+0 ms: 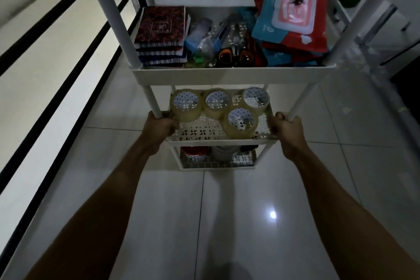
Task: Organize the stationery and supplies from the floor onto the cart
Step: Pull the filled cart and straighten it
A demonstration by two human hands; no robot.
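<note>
Head view: I look down on one white cart (227, 75) with three shelves that I can see, standing on shiny floor tiles (227, 211).
Hands: my left hand (160, 126) holds the left side of the middle shelf (216, 136), by the left post. My right hand (286, 128) is wrapped round the right post. I think I hold both sides so the cart stays straight if I move it.
Upper shelf: a pile of notebooks (162, 36) sits left, scissors (234, 52) and pens lie in the middle, and wipe packs (293, 20) lean at the right. Like things sit together, so they are easy to find.
Middle shelf: four tape rolls (221, 109) lie flat so they cannot roll away.
Lowest shelf: a red and white tub (194, 153) and a grey thing I cannot make out.
Floor: I see no supplies left on it, so the job looks almost done.
Writing: too dark and blurry to read.
</note>
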